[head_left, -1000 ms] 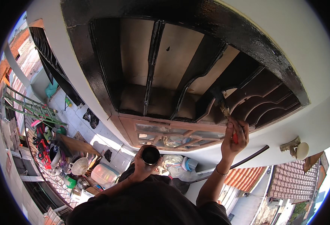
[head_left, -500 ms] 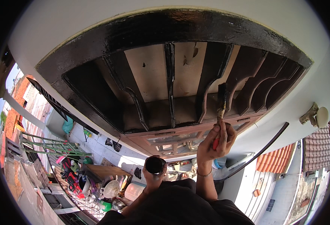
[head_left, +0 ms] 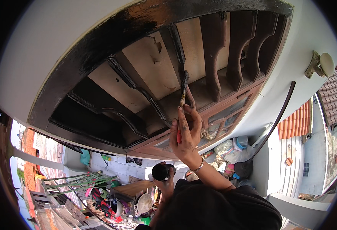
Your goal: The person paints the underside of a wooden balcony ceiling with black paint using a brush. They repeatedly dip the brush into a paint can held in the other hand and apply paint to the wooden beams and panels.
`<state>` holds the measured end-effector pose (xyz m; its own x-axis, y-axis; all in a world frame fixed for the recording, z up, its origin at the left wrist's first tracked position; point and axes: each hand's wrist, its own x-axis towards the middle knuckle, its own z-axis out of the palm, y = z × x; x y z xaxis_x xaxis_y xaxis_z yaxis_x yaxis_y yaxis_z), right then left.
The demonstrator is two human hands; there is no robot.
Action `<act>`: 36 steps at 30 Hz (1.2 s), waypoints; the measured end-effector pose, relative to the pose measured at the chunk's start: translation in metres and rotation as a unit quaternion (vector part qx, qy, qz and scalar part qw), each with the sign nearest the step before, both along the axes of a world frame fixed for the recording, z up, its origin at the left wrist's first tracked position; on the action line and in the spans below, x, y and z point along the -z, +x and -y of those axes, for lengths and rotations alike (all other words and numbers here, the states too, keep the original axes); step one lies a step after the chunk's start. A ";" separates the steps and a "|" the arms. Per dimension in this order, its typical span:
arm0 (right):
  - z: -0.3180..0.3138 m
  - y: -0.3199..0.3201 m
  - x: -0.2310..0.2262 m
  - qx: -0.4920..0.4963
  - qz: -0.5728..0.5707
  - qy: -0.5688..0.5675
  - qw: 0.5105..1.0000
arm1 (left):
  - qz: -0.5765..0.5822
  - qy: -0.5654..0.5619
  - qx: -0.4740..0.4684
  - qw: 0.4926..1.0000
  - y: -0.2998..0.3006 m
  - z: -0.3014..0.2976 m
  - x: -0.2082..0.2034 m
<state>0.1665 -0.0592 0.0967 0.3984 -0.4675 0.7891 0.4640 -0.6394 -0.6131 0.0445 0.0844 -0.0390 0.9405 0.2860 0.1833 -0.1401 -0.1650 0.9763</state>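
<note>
Raised in front of me, my right hand [head_left: 188,134] grips a paintbrush [head_left: 183,94] with a red handle. Its black-coated bristles lie against the edge of a curved wooden slat [head_left: 178,46], whose upper part is glossy black and whose lower end is still brown. Lower down, my left hand [head_left: 167,185] is wrapped around a small dark cup [head_left: 160,172], black inside; how full it is I cannot tell. Both hands carry dark smudges. The slats sit within a wooden arched frame [head_left: 111,32], which has wet-looking black on its left and top.
Brown slats [head_left: 214,61] stand to the right, above a glazed wooden panel [head_left: 230,115]. A white wall surrounds the frame, with a lamp [head_left: 327,64] at right. Far below are a green metal ladder [head_left: 74,182], plastic bags [head_left: 230,151] and a dark bent pipe [head_left: 279,115].
My view has turned, so the frame appears tilted and shifted left. The brush has moved left onto the slat's edge. My left hand keeps the cup low.
</note>
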 end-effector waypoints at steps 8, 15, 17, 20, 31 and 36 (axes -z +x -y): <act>0.012 -0.011 -0.001 -0.030 0.042 0.002 0.999 | 0.032 0.008 -0.003 0.999 -0.002 -0.002 -0.001; 0.135 0.004 -0.017 -0.172 0.025 0.132 0.976 | 0.012 0.026 -0.036 0.999 -0.011 -0.007 -0.007; 0.146 0.003 -0.020 -0.182 0.010 0.157 0.971 | 0.017 0.020 -0.048 0.999 -0.013 -0.005 -0.005; 0.136 -0.002 -0.016 -0.110 0.022 0.152 0.982 | 0.012 0.023 -0.052 0.998 -0.016 -0.004 -0.004; -0.003 -0.021 0.005 -0.160 -0.048 -0.038 0.985 | 0.012 0.011 -0.020 1.000 -0.013 0.010 -0.001; 0.053 -0.012 -0.010 -0.145 0.017 0.060 0.988 | 0.019 0.024 -0.046 0.998 -0.014 0.008 -0.006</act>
<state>0.1547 -0.1126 0.1065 0.5040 -0.4282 0.7501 0.6380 -0.4009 -0.6575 0.0304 0.0759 -0.0326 0.9031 0.3602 0.2339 -0.1587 -0.2260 0.9611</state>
